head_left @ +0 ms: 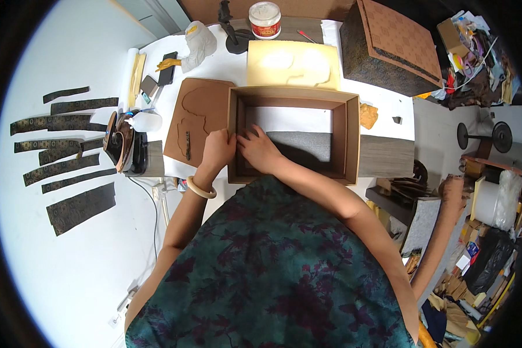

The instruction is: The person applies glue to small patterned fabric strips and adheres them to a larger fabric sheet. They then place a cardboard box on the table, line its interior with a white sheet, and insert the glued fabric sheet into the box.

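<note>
A brown rectangular box frame (354,136) stands in front of me; a white sheet (301,118) and a dark grey surface show within its walls. My left hand (217,149) is at the outside of its left wall, with fingers curled against the upper edge. Inside the frame, my right hand (259,151) reaches to that same wall, its fingers stretched and partly apart. Whether a small piece lies between the fingers and the wall is hidden. Under my left hand and beside the frame lies a brown board (182,124) with a wavy cord-like outline on it and a short dark strip (188,145).
Behind the frame are a pale yellow sheet (293,61), a white tub (265,23), a black stand (233,37) and a large patterned box (383,46). A white bottle (145,122) stands at the left. Dark patterned strips (69,165) hang on the left wall. Crumpled tan material (368,116) lies right.
</note>
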Demonstrator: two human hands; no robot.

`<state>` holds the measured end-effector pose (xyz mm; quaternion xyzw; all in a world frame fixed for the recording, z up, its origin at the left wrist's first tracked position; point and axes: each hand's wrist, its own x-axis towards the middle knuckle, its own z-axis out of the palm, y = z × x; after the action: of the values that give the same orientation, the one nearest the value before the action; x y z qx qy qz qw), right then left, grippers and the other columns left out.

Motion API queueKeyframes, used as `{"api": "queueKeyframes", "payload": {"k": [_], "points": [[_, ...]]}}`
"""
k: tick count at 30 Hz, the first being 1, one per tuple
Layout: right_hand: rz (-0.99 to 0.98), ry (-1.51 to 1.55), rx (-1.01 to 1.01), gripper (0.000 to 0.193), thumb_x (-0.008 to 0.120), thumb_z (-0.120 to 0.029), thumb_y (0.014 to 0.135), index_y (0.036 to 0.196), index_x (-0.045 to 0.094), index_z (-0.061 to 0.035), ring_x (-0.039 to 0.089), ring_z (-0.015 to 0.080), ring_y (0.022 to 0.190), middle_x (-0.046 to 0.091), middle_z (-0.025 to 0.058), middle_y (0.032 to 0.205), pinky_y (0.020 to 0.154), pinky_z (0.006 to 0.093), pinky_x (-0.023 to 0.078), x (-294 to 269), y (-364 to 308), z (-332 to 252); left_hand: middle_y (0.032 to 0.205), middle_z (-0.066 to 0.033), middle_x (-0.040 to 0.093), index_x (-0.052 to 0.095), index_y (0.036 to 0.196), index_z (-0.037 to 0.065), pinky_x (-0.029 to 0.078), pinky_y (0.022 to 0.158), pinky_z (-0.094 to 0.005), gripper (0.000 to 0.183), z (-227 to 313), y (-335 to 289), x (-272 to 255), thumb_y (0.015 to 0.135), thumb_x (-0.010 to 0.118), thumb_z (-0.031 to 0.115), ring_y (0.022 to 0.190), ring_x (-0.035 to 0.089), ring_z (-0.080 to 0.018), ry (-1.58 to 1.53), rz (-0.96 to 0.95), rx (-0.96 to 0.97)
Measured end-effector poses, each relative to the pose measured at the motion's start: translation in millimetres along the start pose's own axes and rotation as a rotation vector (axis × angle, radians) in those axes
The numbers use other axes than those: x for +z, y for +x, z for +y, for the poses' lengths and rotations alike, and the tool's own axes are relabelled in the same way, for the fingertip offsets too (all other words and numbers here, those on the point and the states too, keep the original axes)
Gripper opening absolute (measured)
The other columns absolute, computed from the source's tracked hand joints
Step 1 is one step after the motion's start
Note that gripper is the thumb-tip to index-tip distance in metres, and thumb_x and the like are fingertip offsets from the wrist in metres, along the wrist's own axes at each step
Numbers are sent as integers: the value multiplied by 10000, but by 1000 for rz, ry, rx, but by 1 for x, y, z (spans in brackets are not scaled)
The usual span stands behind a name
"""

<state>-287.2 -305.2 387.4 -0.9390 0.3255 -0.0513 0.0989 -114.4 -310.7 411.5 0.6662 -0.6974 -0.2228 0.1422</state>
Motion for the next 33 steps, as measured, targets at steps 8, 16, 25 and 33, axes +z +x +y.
{"api": "queueKeyframes", "payload": {"k": [8,16,25,33], "points": [[310,176,282,522,706,-202,817,1308,605,-57,519,337,1284,563,135,1375,1143,545,333,-52,-53,27,697,-248,649,624,858,-23,522,678,-563,281,15,0,-11,921,628,250,705,650,-475,80,-59,-46],[266,281,1172,683,654,-335,942,1452,362,14,657,502,1022,651,334,1139,898,522,532,-88,-217,101,1474,-249,444,459,1428,-19,342,1168,-485,781,196,17,68,813,775,343,1366,418,-415,-98,-189,652],[325,401,1071,212,596,-160,953,1080,598,10,640,500,810,647,306,811,706,562,509,-61,-222,102,1588,-271,267,327,1475,-132,154,1260,-448,1124,223,42,155,684,844,476,1513,201,-391,26,-383,690],[285,543,1092,270,611,-169,926,1162,649,-44,658,470,791,660,280,805,725,532,526,-85,-221,102,1611,-284,223,303,1507,-107,203,1245,-456,1174,219,41,146,681,837,535,1525,178,-398,-9,-492,609]]}}
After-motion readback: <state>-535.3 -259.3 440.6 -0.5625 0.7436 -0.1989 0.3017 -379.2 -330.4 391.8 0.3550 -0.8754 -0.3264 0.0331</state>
